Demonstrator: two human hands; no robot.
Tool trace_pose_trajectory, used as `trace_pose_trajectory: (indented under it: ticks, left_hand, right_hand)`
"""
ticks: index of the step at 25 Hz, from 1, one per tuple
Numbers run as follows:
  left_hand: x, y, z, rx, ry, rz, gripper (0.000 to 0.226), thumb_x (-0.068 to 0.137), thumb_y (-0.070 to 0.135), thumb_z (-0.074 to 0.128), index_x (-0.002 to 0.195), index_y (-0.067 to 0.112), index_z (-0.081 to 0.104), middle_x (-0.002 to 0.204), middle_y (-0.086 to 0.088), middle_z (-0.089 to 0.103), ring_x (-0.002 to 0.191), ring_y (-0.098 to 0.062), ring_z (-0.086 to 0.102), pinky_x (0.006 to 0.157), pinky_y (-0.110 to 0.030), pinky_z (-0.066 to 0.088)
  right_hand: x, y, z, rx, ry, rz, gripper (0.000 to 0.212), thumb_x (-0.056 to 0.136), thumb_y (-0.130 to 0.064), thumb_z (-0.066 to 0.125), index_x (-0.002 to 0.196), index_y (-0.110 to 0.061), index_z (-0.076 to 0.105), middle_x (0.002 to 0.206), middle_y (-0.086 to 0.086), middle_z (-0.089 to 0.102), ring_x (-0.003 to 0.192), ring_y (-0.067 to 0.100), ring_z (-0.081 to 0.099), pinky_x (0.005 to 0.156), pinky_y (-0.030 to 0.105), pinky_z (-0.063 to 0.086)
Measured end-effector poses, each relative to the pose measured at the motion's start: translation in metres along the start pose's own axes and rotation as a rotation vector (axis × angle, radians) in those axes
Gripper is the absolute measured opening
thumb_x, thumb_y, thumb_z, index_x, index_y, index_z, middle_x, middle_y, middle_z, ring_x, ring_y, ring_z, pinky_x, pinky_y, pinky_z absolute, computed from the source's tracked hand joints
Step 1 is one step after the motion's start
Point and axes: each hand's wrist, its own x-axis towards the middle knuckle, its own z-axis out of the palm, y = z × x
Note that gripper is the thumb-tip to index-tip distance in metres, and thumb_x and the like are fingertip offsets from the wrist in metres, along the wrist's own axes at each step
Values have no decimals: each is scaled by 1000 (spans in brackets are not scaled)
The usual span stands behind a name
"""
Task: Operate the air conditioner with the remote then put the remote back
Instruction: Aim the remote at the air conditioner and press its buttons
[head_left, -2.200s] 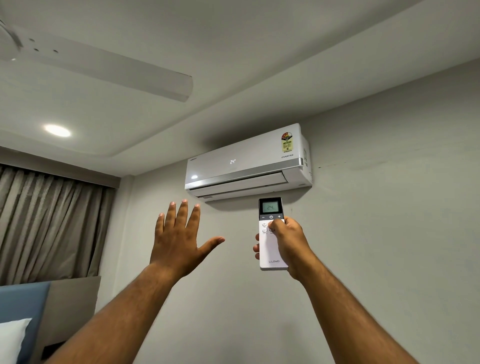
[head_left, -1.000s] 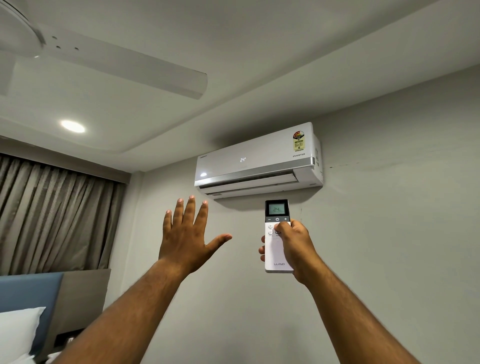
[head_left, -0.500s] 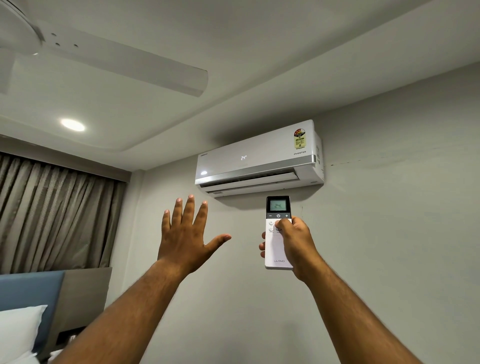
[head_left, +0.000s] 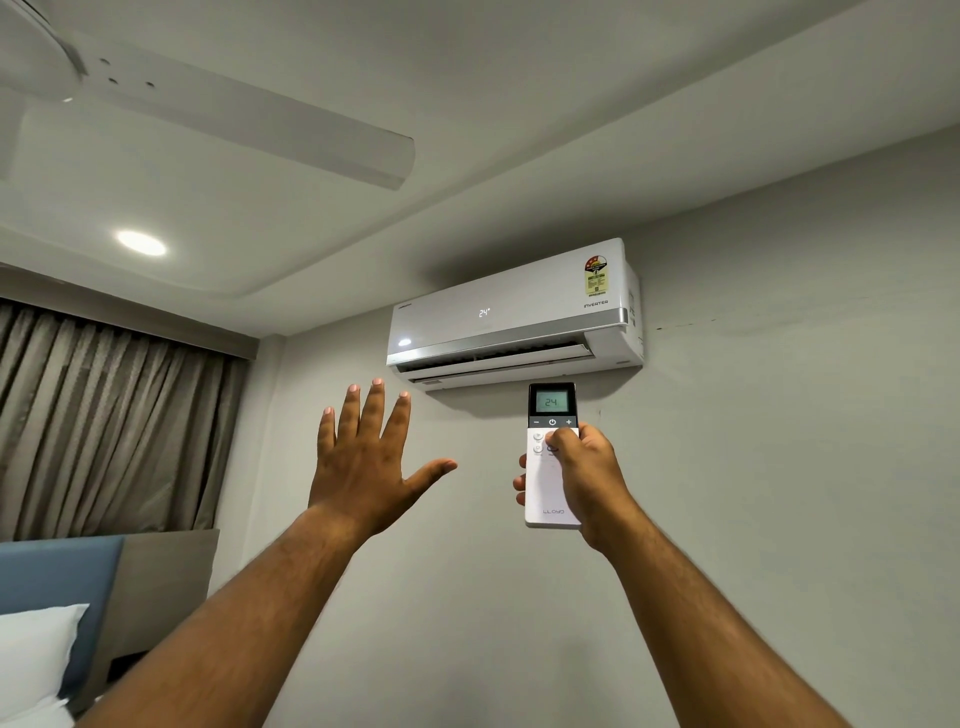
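Observation:
A white split air conditioner (head_left: 514, 317) hangs high on the wall, its panel showing 24 and its bottom flap open. My right hand (head_left: 584, 475) holds a white remote (head_left: 548, 488) upright just below the unit, thumb on the buttons under its lit screen, which reads 24. My left hand (head_left: 366, 462) is raised to the left of the remote, palm away from me, fingers spread, holding nothing.
A white ceiling fan blade (head_left: 249, 130) reaches across the upper left, with a lit ceiling light (head_left: 141, 243) below it. Grey curtains (head_left: 104, 421) hang at left. A blue headboard (head_left: 57, 577) and white pillow (head_left: 36, 654) sit at lower left.
The air conditioner's bottom flap has swung further open. The view has shifted slightly left. Both hands hold nearly the same raised pose.

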Motion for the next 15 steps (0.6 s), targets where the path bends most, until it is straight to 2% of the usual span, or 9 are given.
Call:
trace_pose_trajectory:
  ticks: [6, 15]
  left_hand:
    - [-2, -4, -3, 8, -8, -9, 109, 63, 88, -5, 151, 24, 0, 161, -12, -4, 147, -32, -7, 117, -52, 1]
    - [-4, -8, -8, -4, -15, -20, 109, 63, 88, -5, 151, 24, 0, 161, -11, -5, 147, -32, -8, 117, -52, 1]
  right_hand:
    - [-1, -6, 3, 0, -3, -16, 10, 97, -18, 43, 101, -16, 52, 86, 21, 69, 58, 30, 72, 52, 38, 58]
    - [-4, -6, 5, -5, -6, -8, 14, 97, -17, 43, 107, -14, 52, 87, 21, 69, 58, 31, 71, 52, 38, 58]
